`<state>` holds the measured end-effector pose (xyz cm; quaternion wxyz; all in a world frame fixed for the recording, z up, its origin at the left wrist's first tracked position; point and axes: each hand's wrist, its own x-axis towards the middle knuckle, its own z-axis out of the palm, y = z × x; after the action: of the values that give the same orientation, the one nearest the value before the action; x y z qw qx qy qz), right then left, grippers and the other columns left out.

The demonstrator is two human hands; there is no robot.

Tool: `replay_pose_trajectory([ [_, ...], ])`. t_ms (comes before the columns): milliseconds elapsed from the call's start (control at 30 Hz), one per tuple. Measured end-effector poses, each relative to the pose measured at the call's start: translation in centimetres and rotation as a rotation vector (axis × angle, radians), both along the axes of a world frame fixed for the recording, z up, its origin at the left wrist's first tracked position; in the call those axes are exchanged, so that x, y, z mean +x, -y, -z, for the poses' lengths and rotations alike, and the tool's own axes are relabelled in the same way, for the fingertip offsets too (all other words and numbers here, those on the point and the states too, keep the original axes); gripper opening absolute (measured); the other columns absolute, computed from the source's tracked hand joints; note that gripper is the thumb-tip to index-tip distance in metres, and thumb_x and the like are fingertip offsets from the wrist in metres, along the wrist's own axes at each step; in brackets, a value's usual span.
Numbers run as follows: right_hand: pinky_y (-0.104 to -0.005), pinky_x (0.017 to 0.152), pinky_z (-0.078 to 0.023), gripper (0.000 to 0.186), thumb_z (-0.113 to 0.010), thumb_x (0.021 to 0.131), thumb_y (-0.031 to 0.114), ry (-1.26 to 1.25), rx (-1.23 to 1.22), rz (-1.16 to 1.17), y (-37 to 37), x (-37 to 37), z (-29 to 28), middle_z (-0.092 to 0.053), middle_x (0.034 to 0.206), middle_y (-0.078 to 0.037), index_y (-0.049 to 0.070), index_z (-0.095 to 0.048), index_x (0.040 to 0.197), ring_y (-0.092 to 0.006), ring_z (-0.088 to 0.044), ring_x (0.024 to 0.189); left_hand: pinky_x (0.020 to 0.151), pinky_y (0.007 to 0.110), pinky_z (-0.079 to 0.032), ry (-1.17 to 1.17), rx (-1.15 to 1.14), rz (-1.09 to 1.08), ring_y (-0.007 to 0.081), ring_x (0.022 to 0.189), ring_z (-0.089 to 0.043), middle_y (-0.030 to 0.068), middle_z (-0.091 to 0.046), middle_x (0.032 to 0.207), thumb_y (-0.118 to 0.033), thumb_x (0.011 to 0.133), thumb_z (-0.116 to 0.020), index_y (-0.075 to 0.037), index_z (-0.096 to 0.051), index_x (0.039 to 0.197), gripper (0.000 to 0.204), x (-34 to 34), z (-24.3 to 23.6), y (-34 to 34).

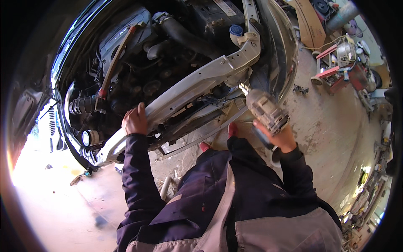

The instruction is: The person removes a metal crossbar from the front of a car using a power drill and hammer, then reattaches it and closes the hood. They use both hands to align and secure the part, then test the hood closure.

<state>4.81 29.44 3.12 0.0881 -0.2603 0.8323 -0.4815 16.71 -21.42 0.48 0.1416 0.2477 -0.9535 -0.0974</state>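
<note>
My left hand (134,119) grips the long silver crossbar (189,86) across the front of the open engine bay, its fingers curled over the top edge. My right hand (275,136) holds a grimy impact wrench (265,109), whose extended tip points at a bracket below the bar's right part; I cannot tell if it touches. A long bar with red ends (119,50) lies over the engine. A blue-capped reservoir (236,31) sits by the bar's right end.
A red wheeled cart (325,56) with gear stands at the right, near a cardboard sheet (306,21). Assorted parts line the right edge. A pale pipe (166,185) lies on the concrete floor (315,134) by my legs. The raised hood (35,80) curves along the left.
</note>
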Motion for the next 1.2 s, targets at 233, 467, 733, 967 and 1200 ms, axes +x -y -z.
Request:
replay_pose_trajectory([
  [233,-0.0405,0.088,-0.065,0.04,-0.091,0.095,0.016,-0.444,0.079,-0.142,2.6,-11.4,-9.7,-0.086,0.114,-0.018,0.002,-0.078,0.13,-0.0334,-0.085,0.102,0.079,0.054,-0.059,0.094,0.027,-0.048,0.0426,0.083,-0.077,0.0203,-0.077,0.083,-0.057,0.111,-0.064,-0.006,-0.077,0.083,0.06,-0.4,-0.6,-1.4],
  [467,-0.06,0.085,-0.061,0.033,-0.08,0.094,0.033,-0.655,0.505,0.008,10.1,-24.5,-9.0,-0.08,0.099,-0.025,0.012,-0.074,0.118,-0.0509,-0.076,0.1,0.079,0.053,-0.061,0.043,0.034,-0.073,0.0418,0.082,-0.078,0.0208,-0.078,0.083,-0.054,0.112,-0.063,-0.006,-0.078,0.082,0.058,-0.6,-0.1,-1.3],
  [733,-0.0599,0.09,-0.063,0.044,-0.086,0.094,0.042,-0.747,0.654,-0.039,15.9,-35.1,-4.2,-0.082,0.11,-0.026,0.012,-0.077,0.125,-0.0497,-0.077,0.107,0.085,0.052,-0.063,0.063,0.05,-0.085,0.0404,0.086,-0.08,0.0203,-0.081,0.09,-0.052,0.114,-0.057,-0.006,-0.082,0.084,0.06,-0.8,-0.3,-1.5],
  [967,-0.0609,0.096,-0.059,0.064,-0.082,0.098,0.056,-0.72,0.847,-0.085,18.1,-42.1,-2.7,-0.078,0.119,-0.032,0.001,-0.072,0.129,-0.054,-0.073,0.116,0.089,0.05,-0.065,0.158,0.126,-0.133,0.037,0.087,-0.083,0.019,-0.083,0.086,-0.057,0.114,-0.054,-0.008,-0.087,0.087,0.065,-0.8,-1.7,-1.9],
  [1200,-0.0527,0.117,-0.052,0.078,-0.079,0.097,0.049,-0.681,0.985,-0.103,18.5,-42.1,-1.6,-0.07,0.147,-0.034,-0.006,-0.064,0.151,-0.0492,-0.065,0.141,0.082,0.05,-0.065,0.216,0.158,-0.105,0.0372,0.079,-0.082,0.0196,-0.081,0.081,-0.054,0.114,-0.055,-0.005,-0.087,0.084,0.066,-0.8,-2.0,-1.7],
])
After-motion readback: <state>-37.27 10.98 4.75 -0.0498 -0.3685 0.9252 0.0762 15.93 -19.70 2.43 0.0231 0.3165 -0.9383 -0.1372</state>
